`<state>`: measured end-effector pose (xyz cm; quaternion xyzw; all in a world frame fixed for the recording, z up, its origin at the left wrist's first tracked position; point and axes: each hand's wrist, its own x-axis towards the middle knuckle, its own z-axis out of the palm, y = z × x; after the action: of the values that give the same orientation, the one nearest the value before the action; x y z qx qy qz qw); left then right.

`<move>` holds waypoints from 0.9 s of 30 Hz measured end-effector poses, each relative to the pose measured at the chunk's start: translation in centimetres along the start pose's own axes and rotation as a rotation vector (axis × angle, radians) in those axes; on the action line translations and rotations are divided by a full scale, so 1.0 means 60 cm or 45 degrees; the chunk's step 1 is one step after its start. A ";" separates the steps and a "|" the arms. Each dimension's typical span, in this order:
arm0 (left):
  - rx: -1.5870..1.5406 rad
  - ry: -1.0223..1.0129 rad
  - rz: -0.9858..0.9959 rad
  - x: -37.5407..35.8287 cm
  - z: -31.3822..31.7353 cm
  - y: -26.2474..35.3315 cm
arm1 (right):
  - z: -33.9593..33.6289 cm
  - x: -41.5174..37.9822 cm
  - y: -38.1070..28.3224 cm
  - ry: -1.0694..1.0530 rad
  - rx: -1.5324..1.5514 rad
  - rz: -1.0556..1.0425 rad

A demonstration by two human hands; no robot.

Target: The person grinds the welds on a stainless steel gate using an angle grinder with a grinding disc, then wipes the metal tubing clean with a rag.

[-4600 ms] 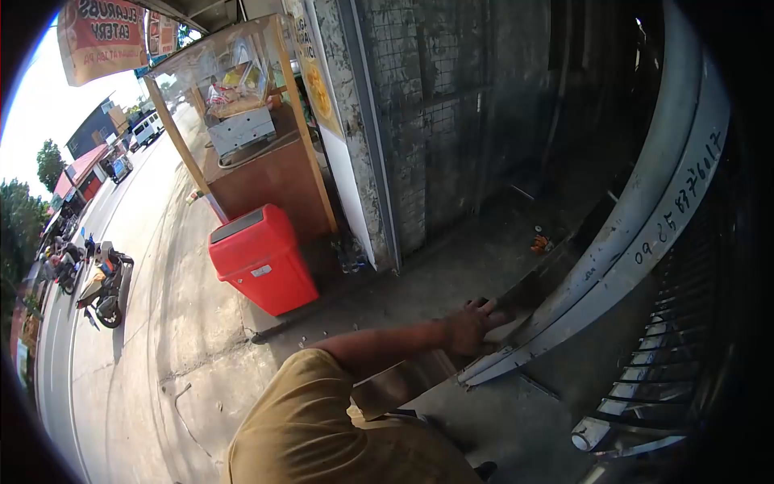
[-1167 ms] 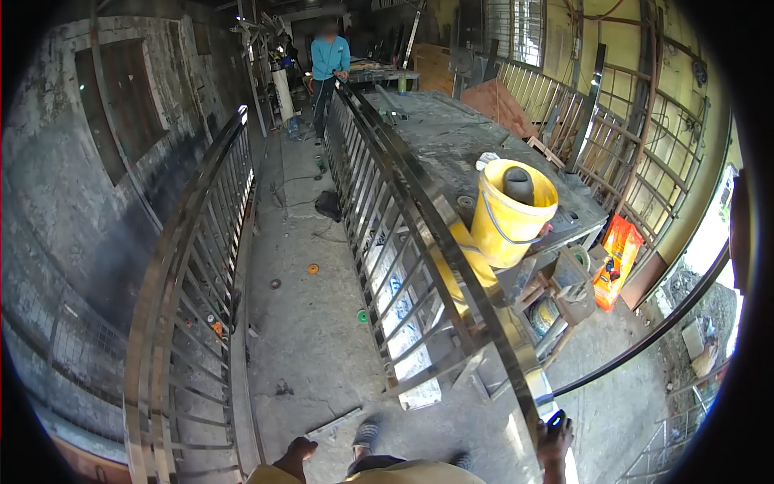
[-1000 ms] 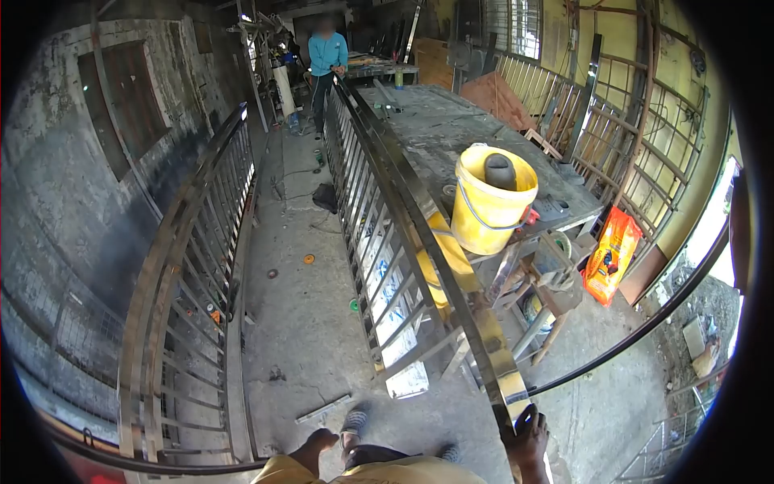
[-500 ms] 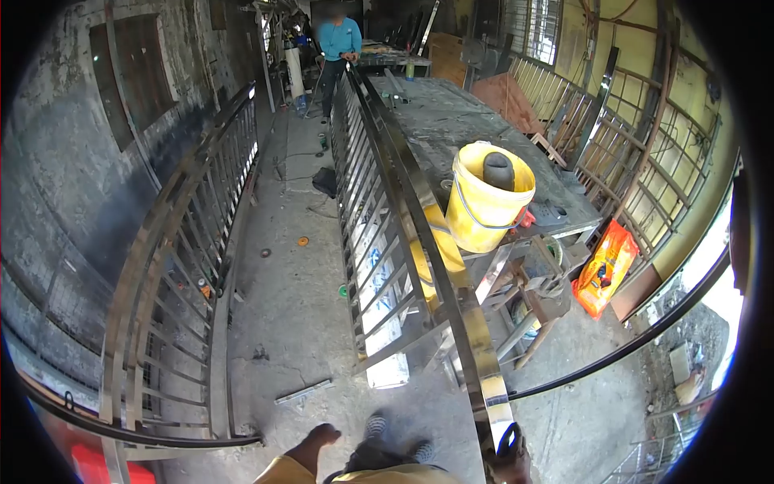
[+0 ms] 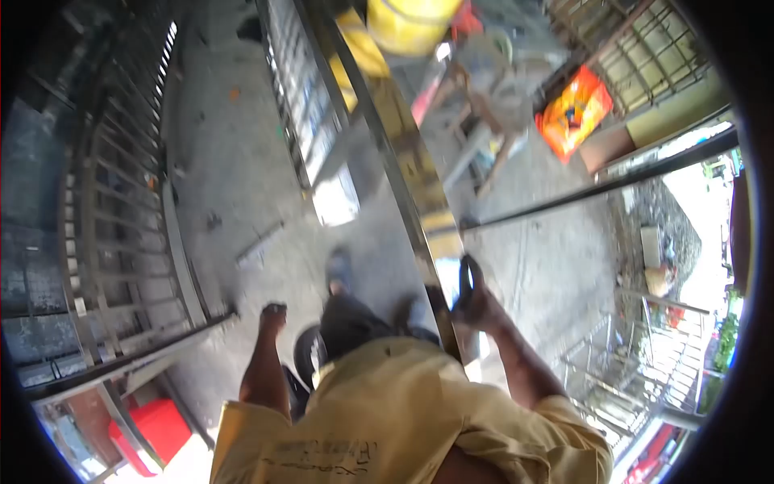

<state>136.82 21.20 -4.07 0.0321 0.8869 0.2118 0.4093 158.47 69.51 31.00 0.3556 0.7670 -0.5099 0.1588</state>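
View lower — metal railing [image 5: 405, 200] beside right hand [image 5: 477, 308].

**Head camera stares down your front**

Here's your single view, from your own head, pitched steeply down and forward! Your shirt [image 5: 395, 411] fills the close foreground, your left hand [image 5: 274, 316] and right hand [image 5: 477, 308] sit beyond, and the floor [image 5: 556, 250] stretches up-frame inside a dark, rounded border.

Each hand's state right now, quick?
Left hand: nothing visibly held; open or closed can't be told.
Right hand: closed on a dark object beside the metal rail.
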 end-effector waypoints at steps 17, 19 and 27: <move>-0.480 -0.163 0.742 -0.432 0.102 0.526 | 0.013 -0.017 0.134 -0.137 0.482 -0.540; -0.419 -0.186 0.776 -0.453 0.102 0.579 | 0.015 -0.018 0.147 -0.060 0.419 -0.546; -0.414 0.001 0.627 -0.446 0.100 0.653 | 0.020 0.001 0.159 -0.041 0.412 -0.581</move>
<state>154.45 52.73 27.27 0.1804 0.8070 0.4440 0.3450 165.03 70.64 24.04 0.1862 0.7333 -0.6538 -0.0067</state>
